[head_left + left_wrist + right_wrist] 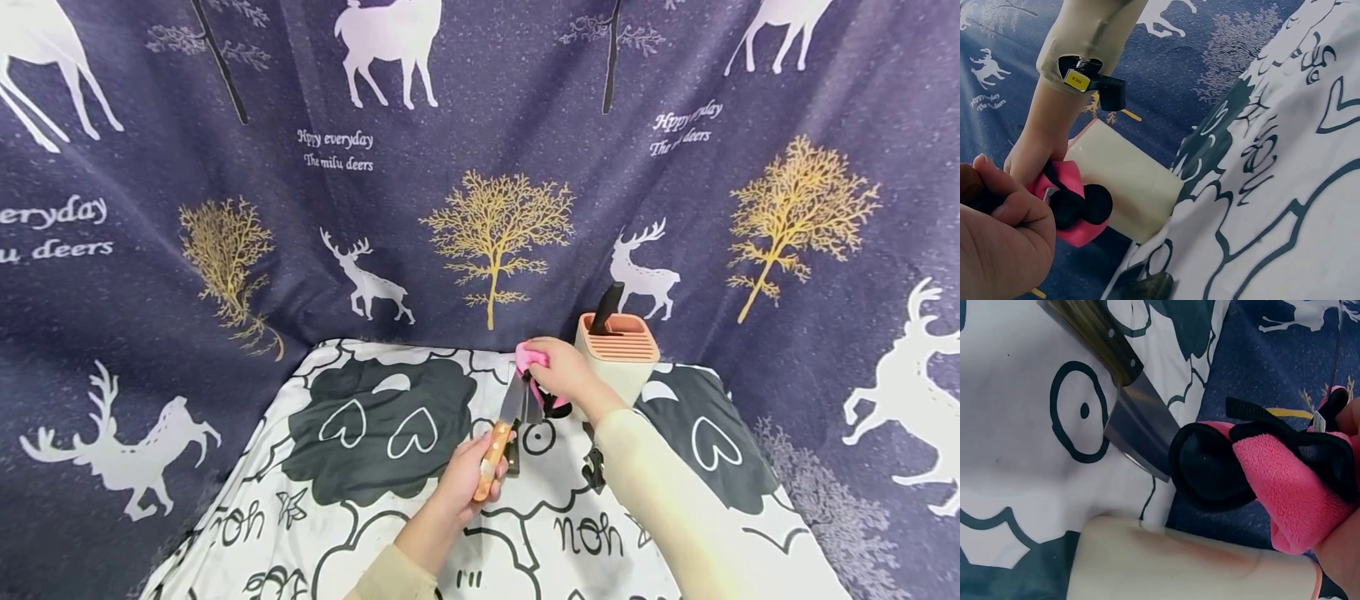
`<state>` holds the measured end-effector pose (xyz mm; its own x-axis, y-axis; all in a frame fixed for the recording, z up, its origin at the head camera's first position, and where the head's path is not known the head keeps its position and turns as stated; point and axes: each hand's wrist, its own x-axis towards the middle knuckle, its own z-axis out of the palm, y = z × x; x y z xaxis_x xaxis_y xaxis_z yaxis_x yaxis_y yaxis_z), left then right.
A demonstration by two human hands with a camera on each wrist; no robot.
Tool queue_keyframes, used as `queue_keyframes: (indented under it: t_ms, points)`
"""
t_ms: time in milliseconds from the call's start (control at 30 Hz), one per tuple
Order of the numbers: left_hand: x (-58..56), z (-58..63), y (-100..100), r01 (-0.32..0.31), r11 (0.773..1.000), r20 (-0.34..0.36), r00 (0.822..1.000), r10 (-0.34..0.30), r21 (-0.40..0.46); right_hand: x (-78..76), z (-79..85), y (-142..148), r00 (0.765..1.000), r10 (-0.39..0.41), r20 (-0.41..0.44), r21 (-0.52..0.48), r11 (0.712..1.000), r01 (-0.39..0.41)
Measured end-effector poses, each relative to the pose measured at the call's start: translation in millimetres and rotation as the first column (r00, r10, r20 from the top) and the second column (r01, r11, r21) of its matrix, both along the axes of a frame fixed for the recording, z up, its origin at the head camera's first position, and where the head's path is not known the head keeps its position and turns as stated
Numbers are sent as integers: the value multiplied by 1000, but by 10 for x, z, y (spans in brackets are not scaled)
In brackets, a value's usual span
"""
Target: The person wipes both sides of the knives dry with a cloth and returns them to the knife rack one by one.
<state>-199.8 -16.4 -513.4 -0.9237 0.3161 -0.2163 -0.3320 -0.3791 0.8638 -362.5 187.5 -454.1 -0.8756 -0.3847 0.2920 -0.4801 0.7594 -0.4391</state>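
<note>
My left hand (459,482) grips a knife by its light-brown riveted wooden handle (491,460), the blade (513,400) pointing away from me. A fuzzy pink cloth with black trim (1291,494) is in my right hand (564,368), beside the blade's far end; whether it touches the blade is hidden. In the left wrist view the cloth (1082,232) hangs just past my left fist (1007,244). Below, a second, broad-bladed knife (1141,425) with a dark wooden handle (1094,331) lies on the patterned sheet.
A cream knife block (615,371) with a slotted pink-orange top stands to the right of my right hand. One black-handled knife (606,308) stands in it. Behind hangs a dark-blue curtain (420,267) with deer and trees. The black-and-white sheet (480,575) covers the surface.
</note>
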Motion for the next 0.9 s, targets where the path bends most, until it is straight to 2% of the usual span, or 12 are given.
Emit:
queue_keyframes:
  t_ms: [167,333,467,567,667,767,900]
  points:
    - [75,-54,-37,21,999,-5,1000,-21,-45,-14,-55,76,999,-30,25,-53,998,31]
    - [125,-110,-77,37,999,6,999,-37,-20,21,-58,150,997,-69,27,-64,995,70]
    - [106,-133,-129,9,1000,17,1000,-9,9,86,-49,180,995,-83,57,-132,987,90]
    - [52,-131,-172,-33,999,25,999,33,30,158,-42,179,994,-80,76,-181,979,93]
    - [-28,-123,-199,-69,997,38,997,68,39,260,-16,145,998,-29,48,-182,983,37]
    - [-125,-125,-196,-88,995,55,995,85,40,399,34,69,997,76,-35,-146,986,-80]
    - [-243,-130,-150,-93,995,76,993,89,46,627,138,-66,964,239,-114,-106,962,-250]
